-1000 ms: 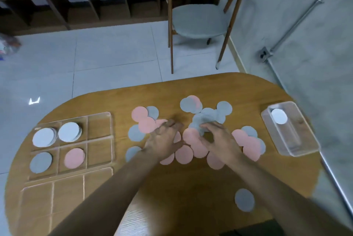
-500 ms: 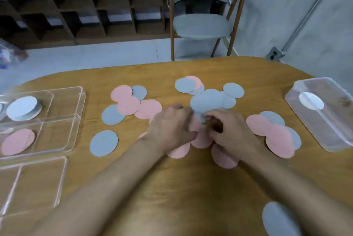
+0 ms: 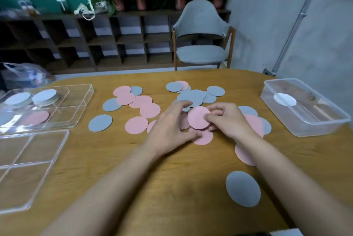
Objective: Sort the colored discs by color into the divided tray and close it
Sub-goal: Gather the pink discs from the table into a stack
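Pink and grey discs lie scattered over the middle of the wooden table (image 3: 172,178). My right hand (image 3: 229,119) pinches a pink disc (image 3: 197,116), lifted and tilted above the pile. My left hand (image 3: 170,129) rests beside it with curled fingers touching the discs underneath. The clear divided tray (image 3: 76,108) sits at the left, with white discs (image 3: 44,96) in its far compartments and a pink disc (image 3: 36,117) in a nearer one. Its clear lid (image 3: 28,169) lies flat in front of it.
A clear plastic box (image 3: 305,119) holding one white disc (image 3: 284,99) stands at the right edge. A single grey disc (image 3: 242,188) lies near the front. A grey chair (image 3: 200,45) and shelves stand behind the table.
My right hand has lifted a pink disc out of the pile. The view has tilted upward, so the shelves and plants show more.
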The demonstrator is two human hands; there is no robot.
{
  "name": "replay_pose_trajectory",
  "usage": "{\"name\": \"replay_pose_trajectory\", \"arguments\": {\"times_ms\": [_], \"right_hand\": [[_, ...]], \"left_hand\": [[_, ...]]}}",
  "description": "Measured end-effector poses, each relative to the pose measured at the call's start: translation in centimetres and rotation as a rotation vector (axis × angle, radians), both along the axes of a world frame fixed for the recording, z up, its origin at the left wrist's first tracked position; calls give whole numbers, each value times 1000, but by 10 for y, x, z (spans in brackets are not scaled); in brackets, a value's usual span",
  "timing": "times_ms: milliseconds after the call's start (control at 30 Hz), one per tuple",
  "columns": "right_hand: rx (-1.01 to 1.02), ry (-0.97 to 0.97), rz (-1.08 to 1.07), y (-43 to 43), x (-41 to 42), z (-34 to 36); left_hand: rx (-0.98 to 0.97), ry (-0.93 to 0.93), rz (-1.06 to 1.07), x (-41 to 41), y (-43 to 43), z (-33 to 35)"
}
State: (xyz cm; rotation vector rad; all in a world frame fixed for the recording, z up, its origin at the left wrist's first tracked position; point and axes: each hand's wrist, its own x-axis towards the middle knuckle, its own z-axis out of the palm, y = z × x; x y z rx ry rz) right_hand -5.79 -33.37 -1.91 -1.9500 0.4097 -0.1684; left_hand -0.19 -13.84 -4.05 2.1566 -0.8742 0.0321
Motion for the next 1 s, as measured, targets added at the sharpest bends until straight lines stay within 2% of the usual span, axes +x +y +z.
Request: {"name": "replay_pose_trajectory", "arguments": {"times_ms": [67, 167, 467, 567, 633, 700, 767, 1000], "right_hand": [[-61, 8, -16, -10, 2, -2], [-111, -3, -34, -22, 6, -8], [-48, -90, -88, -35, 12, -18], [-17, -105, -41, -37, 11, -20], [-7, -113, 29, -34, 9, -22], [6, -115, 86, -32, 9, -23], [17, -110, 133, -31, 10, -24], [111, -72, 254, -17, 8, -21]], "left_hand": [[25, 3, -38, -2, -1, -13], [68, -102, -119, 0, -3, -23], [222, -450, -204, 3, -9, -22], [156, -494, -172, -1, -6, -17], [30, -400, -66, -3, -5, -12], [-118, -186, 28, -1, -5, -9], [-155, -8, 108, 1, -6, -10], [-229, 161, 236, 5, -7, -13]]}}
